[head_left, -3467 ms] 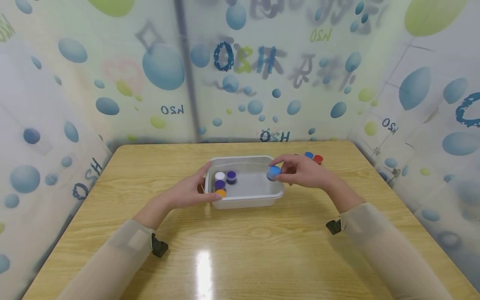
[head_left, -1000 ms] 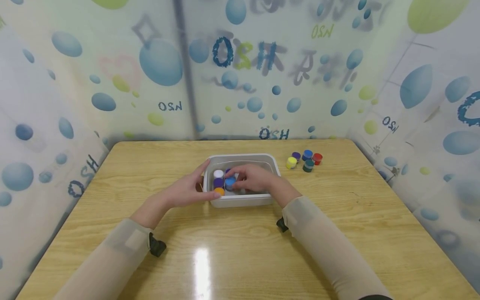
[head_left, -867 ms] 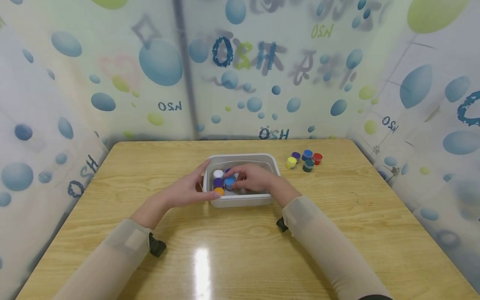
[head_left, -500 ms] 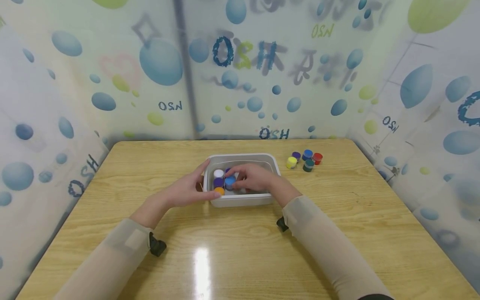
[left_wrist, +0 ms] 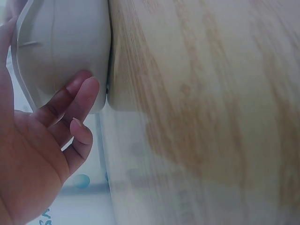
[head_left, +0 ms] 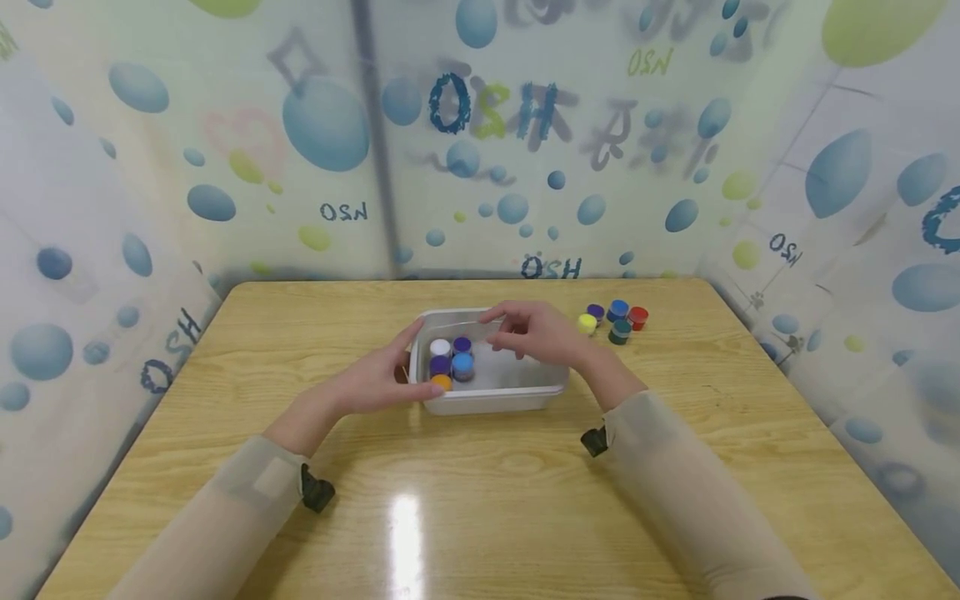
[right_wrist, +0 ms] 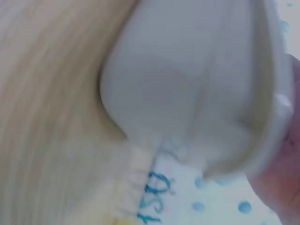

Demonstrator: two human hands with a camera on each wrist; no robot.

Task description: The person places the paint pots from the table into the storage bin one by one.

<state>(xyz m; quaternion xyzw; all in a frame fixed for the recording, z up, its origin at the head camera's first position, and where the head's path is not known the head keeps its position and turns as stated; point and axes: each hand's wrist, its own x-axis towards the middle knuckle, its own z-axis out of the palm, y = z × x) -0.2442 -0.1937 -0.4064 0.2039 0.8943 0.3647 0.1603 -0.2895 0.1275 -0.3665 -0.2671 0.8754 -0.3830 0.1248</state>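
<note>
A wood-grain desk point(head_left: 517, 492) stands before a bubble-patterned backdrop point(head_left: 480, 233) printed with mirrored H2O lettering, a loose group of small jars gathered near its far edge, right of a white plastic tub point(head_left: 491, 404). One yellow jar point(head_left: 587, 325), one violet jar point(head_left: 596, 312), one blue jar point(head_left: 618, 311), one red jar point(head_left: 637, 317) and one dark green jar point(head_left: 620, 332) make up the group: five in all. Five more jars stand inside the tub, at its left end: a white-capped jar point(head_left: 439, 348), a purple-capped jar point(head_left: 440, 365) and an orange-capped jar point(head_left: 441, 382) in a row from back to front, with a second purple-capped jar point(head_left: 462, 345) and a light-blue-capped jar point(head_left: 462, 367) just to their right. The person's right hand point(head_left: 543, 335) hangs above the tub's right half, thumb and fingers apart and holding nothing, blocking part of the back rim from view. The left hand point(head_left: 375, 381) grips the tub's left end, its fingers clamped against the outer wall and its thumb at the front corner, partly covering the orange cap. Two black wrist-worn devices, one on the left wrist point(head_left: 317, 490) and one on the right point(head_left: 595, 441), sit at the cuffs of pale sleeves point(head_left: 705, 492). The right wrist's view is blurred, the tub's side hiding the jars within.
</note>
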